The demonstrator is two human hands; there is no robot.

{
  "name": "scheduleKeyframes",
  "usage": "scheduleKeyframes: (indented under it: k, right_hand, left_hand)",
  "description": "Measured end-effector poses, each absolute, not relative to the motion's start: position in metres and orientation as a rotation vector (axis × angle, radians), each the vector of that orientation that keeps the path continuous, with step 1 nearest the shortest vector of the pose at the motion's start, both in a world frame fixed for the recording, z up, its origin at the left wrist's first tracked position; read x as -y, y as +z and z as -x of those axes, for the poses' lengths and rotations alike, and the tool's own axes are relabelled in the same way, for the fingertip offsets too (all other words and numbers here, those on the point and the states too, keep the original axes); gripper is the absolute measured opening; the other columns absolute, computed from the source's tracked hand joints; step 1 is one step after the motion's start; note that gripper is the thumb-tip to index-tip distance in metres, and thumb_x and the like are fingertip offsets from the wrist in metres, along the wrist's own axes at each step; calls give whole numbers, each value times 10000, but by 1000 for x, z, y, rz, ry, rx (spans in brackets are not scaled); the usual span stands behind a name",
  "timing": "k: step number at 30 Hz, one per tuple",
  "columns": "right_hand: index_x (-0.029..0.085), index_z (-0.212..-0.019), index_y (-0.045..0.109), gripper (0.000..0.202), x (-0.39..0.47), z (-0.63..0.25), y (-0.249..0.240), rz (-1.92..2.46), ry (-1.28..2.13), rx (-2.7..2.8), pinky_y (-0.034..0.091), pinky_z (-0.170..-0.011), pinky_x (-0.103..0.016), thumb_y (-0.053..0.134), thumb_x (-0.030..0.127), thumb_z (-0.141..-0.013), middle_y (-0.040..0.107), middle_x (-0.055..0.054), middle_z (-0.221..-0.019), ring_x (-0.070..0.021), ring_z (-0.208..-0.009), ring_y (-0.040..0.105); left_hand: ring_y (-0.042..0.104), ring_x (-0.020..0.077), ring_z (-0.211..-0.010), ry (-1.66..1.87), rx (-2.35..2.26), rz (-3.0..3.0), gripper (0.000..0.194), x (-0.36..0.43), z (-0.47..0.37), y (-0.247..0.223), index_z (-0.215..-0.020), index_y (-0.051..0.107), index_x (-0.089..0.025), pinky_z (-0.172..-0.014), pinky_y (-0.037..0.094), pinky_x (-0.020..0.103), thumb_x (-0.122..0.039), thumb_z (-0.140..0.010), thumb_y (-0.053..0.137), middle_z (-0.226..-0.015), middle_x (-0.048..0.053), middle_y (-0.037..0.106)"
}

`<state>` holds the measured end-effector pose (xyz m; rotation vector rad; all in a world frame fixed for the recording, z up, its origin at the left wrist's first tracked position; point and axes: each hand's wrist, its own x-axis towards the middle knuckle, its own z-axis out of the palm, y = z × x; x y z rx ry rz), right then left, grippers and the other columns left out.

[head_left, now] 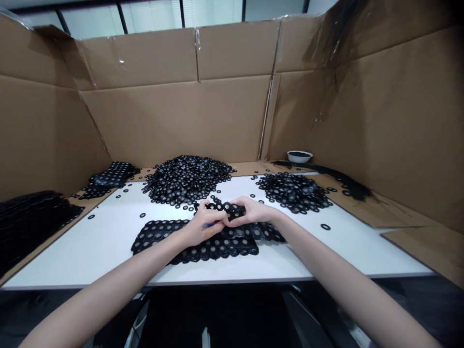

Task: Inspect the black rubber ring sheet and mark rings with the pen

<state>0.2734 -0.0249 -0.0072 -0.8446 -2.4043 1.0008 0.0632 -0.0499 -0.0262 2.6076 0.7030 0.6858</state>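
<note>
A mat of linked black rings (pixel 159 232) lies at the front middle of the white tabletop, part of it bunched up under my hands. My left hand (pixel 203 224) is closed, thumb and fingers pinching the raised edge of the mat. A small blue item (pixel 207 225) shows at its fingers, too little of it to name. My right hand (pixel 250 211) meets the left from the other side, its fingers curled round the same raised edge. The fingertips of both hands nearly touch, and what lies exactly between them is hidden.
Loose black rings form a large heap (pixel 188 179) behind my hands and a smaller heap (pixel 295 191) to the right. Stacked ring mats (pixel 32 222) stand at left. Black strands (pixel 337 176) and a white bowl (pixel 299 157) lie back right. Cardboard walls (pixel 174 121) surround the table.
</note>
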Motion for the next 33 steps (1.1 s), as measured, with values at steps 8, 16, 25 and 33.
scheduleKeyframes:
  k: [8,16,25,33]
  right_hand:
    - [187,-1043,567,612,28,-274,-6,942,948,2398,416,-867,-354,774,407,-510,600,-24,-1040,-238,-955,547]
    - [184,-1124,536,658,27,-272,-12,955,887,2329,382,-938,-405,776,351,-535,568,-58,-1133,-268,-1059,515]
    - [180,-1107,533,651,25,-273,-13,932,884,2333,382,-942,-393,785,336,-528,583,-53,-1113,-254,-1043,529]
    - [191,-1208,489,787,26,-275,-15,1002,866,2320,367,-969,-412,790,384,-507,538,-77,-1214,-281,-1113,496]
  left_hand:
    - [563,104,-721,782,-781,-2585,244,50,-64,-23,-879,598,-198,-1036,104,342,-253,-899,361,-795,-37,655]
    - [523,115,-649,921,-800,-2414,192,50,-63,-20,-793,596,-189,-988,226,336,-240,-847,419,-668,-39,625]
    - [492,96,-538,822,-770,-2244,143,54,-62,-14,-671,586,-172,-1067,130,359,-130,-724,460,-493,-75,536]
    - [500,118,-584,737,-778,-2278,167,57,-62,-11,-675,575,-180,-1070,118,369,-164,-759,432,-519,-68,534]
